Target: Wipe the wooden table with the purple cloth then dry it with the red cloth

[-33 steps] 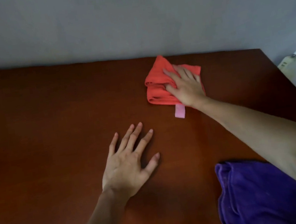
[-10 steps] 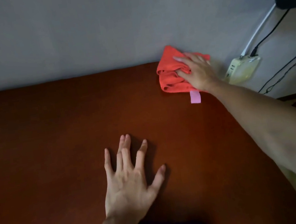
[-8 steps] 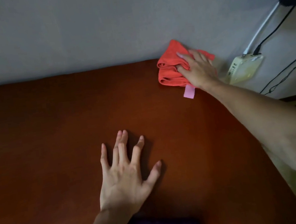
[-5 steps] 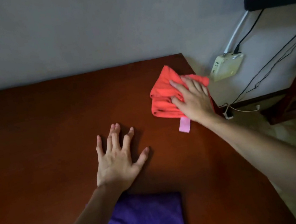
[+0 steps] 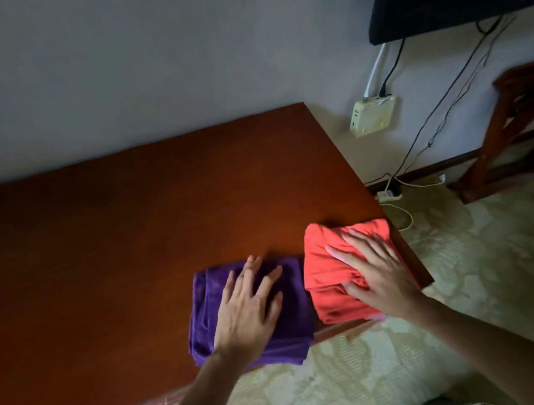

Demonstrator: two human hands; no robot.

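Purple cloth [image 5: 206,319] folded under my left hand [image 5: 245,313], palm flat, no grip | red cloth [image 5: 321,270] just beside, under right hand [image 5: 378,275], flat too, at near right corner | wooden table [image 5: 124,230] beyond fingers bare, can't tell if dry | I judge wiping, drying finished; cloths parked, nothing left.

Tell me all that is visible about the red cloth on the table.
The red cloth is a soft, plain orange-red fabric, folded into a thick, roughly square bundle with visible creases. It lies flat at the table's near right corner, beside the purple cloth, their edges very close. The right hand rests palm down on it, fingers spread. A small pink tag peeks out by the wrist.
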